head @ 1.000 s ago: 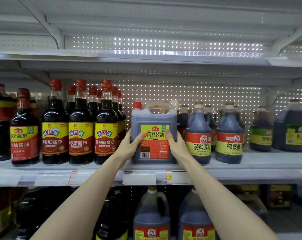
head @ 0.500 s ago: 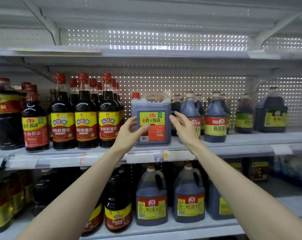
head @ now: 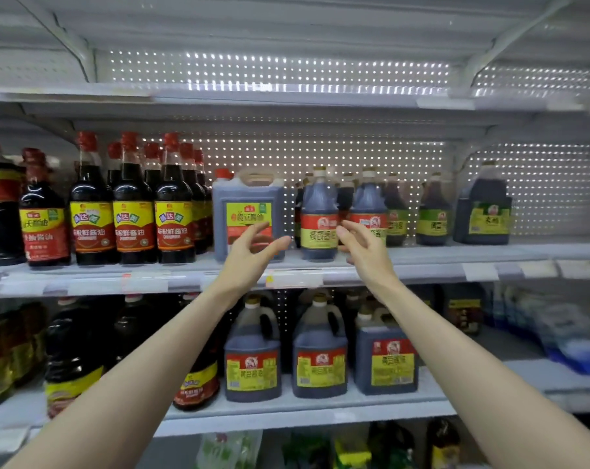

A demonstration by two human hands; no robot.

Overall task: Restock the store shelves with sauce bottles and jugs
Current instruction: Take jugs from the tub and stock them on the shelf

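Bare left hand and right hand, slender forearms uncovered throughout

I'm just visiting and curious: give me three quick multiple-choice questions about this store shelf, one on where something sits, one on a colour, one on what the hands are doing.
1. Where does the square jug stand?
A. Between the tall bottles and the round jugs, on their shelf
B. On the top shelf
C. On the floor

2. What colour is the square jug's cap?
A. Green
B. Red
C. Blue

3. What are the left hand and right hand doing?
A. Each lifting a bottle
B. Gripping the jug's handle
C. Open, holding nothing

Answers: 1 A, it stands upright with one group on each side; 2 B, the cap at its top left corner is red; 3 C, both are spread with nothing in them.
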